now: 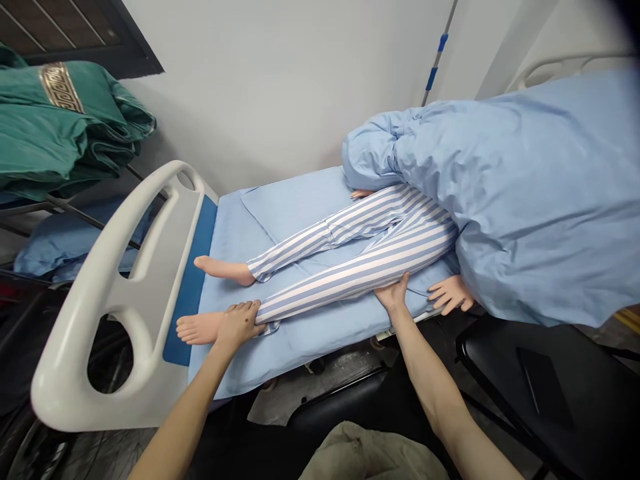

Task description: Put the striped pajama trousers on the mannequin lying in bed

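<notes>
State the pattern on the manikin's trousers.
Blue and white stripes on the trousers, clearest in the head view.

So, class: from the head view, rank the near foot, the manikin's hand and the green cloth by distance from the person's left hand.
1. Near foot, touching the left hand.
2. Manikin's hand, right, at the bed edge.
3. Green cloth, upper left, off the bed.

a dummy (350,253) in striped pyjamas lies on the bed (260,227) – the left hand (240,323) grips its ankle, the right hand (393,293) presses under its thigh – a blue quilt (525,193) covers its upper body.
</notes>
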Demonstrator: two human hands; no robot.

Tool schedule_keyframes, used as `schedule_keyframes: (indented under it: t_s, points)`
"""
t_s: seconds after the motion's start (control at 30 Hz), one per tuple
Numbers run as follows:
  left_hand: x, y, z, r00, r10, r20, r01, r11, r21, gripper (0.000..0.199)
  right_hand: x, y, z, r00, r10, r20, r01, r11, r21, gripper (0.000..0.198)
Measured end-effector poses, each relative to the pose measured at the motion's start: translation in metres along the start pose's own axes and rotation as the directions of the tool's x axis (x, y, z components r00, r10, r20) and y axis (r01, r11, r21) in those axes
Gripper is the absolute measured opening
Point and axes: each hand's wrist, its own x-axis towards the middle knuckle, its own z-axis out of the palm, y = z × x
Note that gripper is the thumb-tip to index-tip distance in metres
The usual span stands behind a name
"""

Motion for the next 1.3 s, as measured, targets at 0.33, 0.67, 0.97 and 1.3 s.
schedule_keyframes:
  t_s: [0.33, 0.67, 0.97, 1.3]
  points:
    - [0.001, -0.008, 0.012, 0.989, 0.137, 0.058, -0.147, 0.954, 0.262, 0.039, -0.001, 0.002, 0.007, 1.000, 0.009, -0.017, -0.009, 1.000, -0.021, 0.050]
    - [0.002, 0.010, -0.005, 0.991, 0.034, 0.132, -0.057, 0.982, 0.180, 0.039, -0.002, 0.004, 0.008, 1.000, 0.000, -0.010, -0.002, 0.989, -0.146, 0.054]
    - [-0.001, 0.028, -0.006, 0.991, 0.050, 0.121, -0.055, 0.998, 0.041, 0.045, -0.026, -0.014, 0.032, 0.981, -0.011, -0.191, -0.087, 0.864, -0.496, 0.041]
    - [0.019, 0.015, -0.003, 0.992, -0.024, -0.127, -0.044, 0.864, -0.502, 0.062, -0.082, -0.021, 0.020, 0.967, -0.148, -0.209, -0.164, 0.270, -0.949, 0.017]
